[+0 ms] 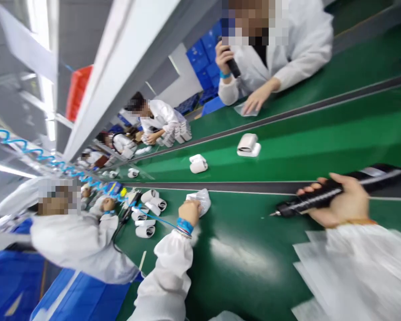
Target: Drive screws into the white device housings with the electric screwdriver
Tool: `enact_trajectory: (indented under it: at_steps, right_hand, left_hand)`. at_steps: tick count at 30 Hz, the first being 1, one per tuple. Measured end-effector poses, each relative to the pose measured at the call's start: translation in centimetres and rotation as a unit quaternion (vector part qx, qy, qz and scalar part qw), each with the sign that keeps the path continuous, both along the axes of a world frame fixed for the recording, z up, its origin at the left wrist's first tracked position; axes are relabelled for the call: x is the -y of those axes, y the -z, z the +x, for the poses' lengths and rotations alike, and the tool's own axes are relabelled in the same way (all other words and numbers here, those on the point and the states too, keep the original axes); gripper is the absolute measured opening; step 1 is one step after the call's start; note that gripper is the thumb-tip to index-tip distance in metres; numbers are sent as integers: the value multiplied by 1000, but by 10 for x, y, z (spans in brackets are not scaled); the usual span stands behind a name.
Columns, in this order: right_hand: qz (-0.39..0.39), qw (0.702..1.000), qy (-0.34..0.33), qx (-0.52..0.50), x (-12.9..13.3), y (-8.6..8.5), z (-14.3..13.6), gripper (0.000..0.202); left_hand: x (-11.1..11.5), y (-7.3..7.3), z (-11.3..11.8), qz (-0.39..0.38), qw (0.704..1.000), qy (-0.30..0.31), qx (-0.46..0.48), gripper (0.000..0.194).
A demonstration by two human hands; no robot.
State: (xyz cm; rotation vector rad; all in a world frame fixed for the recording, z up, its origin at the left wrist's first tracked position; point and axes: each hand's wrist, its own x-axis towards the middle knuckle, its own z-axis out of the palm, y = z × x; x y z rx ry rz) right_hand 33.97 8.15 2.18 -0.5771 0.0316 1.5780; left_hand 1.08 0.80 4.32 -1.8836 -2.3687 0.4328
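Observation:
My left hand (189, 211) is closed on the near edge of a small clear plastic bag (203, 201), which lies on the green worktop (240, 232). What the bag contains is too blurred to tell. A blue wrist strap with a thin cord circles that wrist. My right hand (349, 203) is wrapped round a black electric screwdriver (324, 196), held above the worktop with its bit pointing left. Left of my left hand sit several white rounded plastic housings (145, 229).
A green conveyor belt (287, 133) runs beyond the worktop, carrying several white housings (198, 163). Thin white sheets (317, 272) lie by my right forearm. A co-worker (83, 240) sits close on the left; another person (277, 67) works across the belt. Blue bins (83, 294) stand lower left.

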Motion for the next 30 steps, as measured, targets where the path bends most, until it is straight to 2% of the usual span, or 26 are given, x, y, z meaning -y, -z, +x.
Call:
enact_trajectory:
  at_steps: [1,4,9,13,18,22,24,26,30]
  right_hand:
    - [-79,996,-27,29,0,-2,0,17]
    - [-129,988,-13,83,3,-10,-1,20]
    - [-134,986,-10,102,10,-26,-5,20]
    - [-151,982,-8,116,12,-31,-6,24]
    - [-156,980,-9,125,10,-26,-4,21]
    - [-139,982,-14,124,7,-16,-2,20]
    - [-126,985,-16,113,5,-12,-2,18]
    - [-139,985,-4,99,2,-10,-2,14]
    - [-165,983,12,77,-1,-7,-2,8]
  left_hand:
    - [0,1,1,4,1000,-3,2,18]
    - [0,2,0,19,1000,-8,10,19]
    - [4,2,-4,36,999,-9,20,26]
    - [6,4,-8,49,998,-7,29,30]
    - [8,4,-16,78,996,-3,52,24]
    - [12,-1,-18,135,987,31,84,18]
    - [15,1,-8,161,979,68,107,21]
    - [16,8,11,169,969,119,136,23]
    - [11,35,70,145,933,252,211,24]
